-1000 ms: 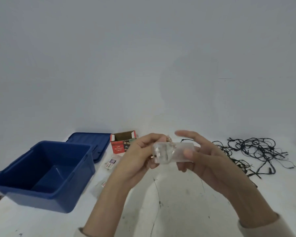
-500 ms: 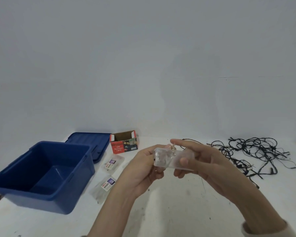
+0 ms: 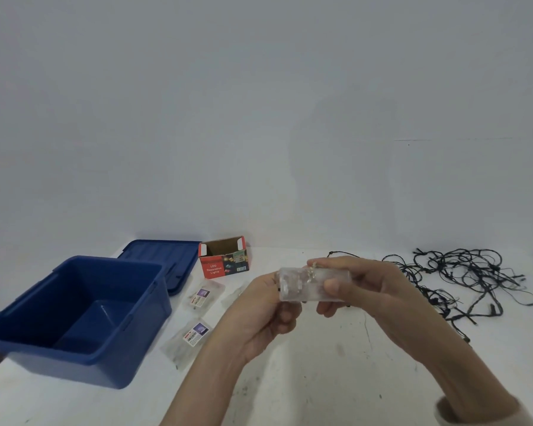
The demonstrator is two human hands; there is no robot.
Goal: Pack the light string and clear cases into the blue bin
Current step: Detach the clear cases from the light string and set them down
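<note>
Pale grey wall (image 3: 259, 118) backs a scuffed white table (image 3: 320, 382), whose far edge runs along it. At the table's left edge stands the blue bin (image 3: 74, 368), mouth up, with a dark strip of floor showing just past its near left corner. The lid (image 3: 163, 253) lies flat behind the bin; whether it touches the back rim I cannot tell. A small carton (image 3: 225, 264), open at the top, stands beside the lid near the wall. Between the bin and the hands two flat packs lie on the table, the far labelled case (image 3: 202, 295) and the near labelled case (image 3: 186, 339), both close to the bin's right wall. Bare table spreads from there toward the near edge, under and around the forearms.

Above the middle of the table both hands hold the clear case (image 3: 302, 285) in the air. Its long axis runs left to right, close to level, one broad face toward the camera. The left hand (image 3: 259, 318) curls round its left end. The right hand (image 3: 376, 296) pinches the right end, thumb on the front face and fingers behind. A bit of thin wire shows at its top edge.

The light string (image 3: 462, 278) lies in a loose black tangle on the right, well apart from the bin, reaching toward the right edge.
</note>
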